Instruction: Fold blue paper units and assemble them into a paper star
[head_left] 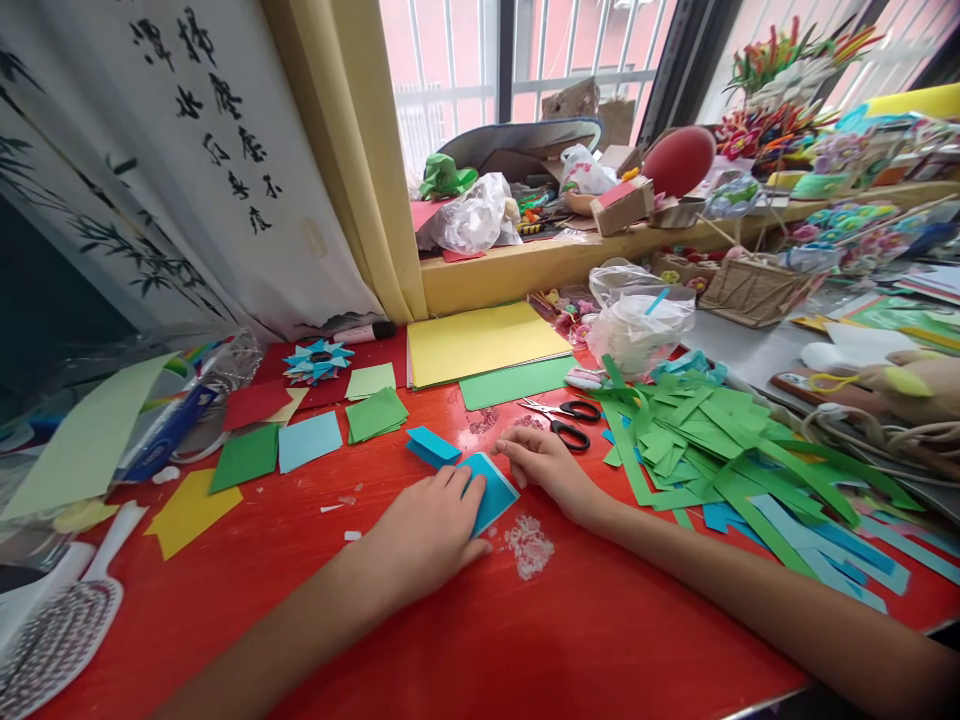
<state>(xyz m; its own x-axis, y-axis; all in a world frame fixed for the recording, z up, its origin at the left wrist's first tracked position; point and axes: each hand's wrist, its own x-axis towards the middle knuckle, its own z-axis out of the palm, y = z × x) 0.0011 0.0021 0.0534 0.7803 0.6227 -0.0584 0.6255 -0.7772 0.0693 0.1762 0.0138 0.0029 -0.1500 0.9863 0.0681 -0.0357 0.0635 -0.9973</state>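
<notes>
A blue folded paper piece (491, 497) with a pale edge lies on the red table. My left hand (427, 520) holds it down, fingers over its left part and thumb by its lower edge. At its upper right corner, my right hand (544, 470) has thumb and forefinger pinched together; whatever may be between them is too small to make out. Another folded blue paper strip (433, 447) rests just beyond my left fingertips. Black-handled scissors (570, 420) lie partly open behind my right hand. Small whitish scraps (529, 548) are heaped just below the paper.
Green paper offcuts (697, 430) pile up on the right, with blue strips (825, 545) in front. Yellow sheets (487, 345) lie at the back. Green squares (377, 415), a light-blue square (309, 442) and a blue paper ring (319, 361) sit left. A white hairbrush (71, 630) lies front left.
</notes>
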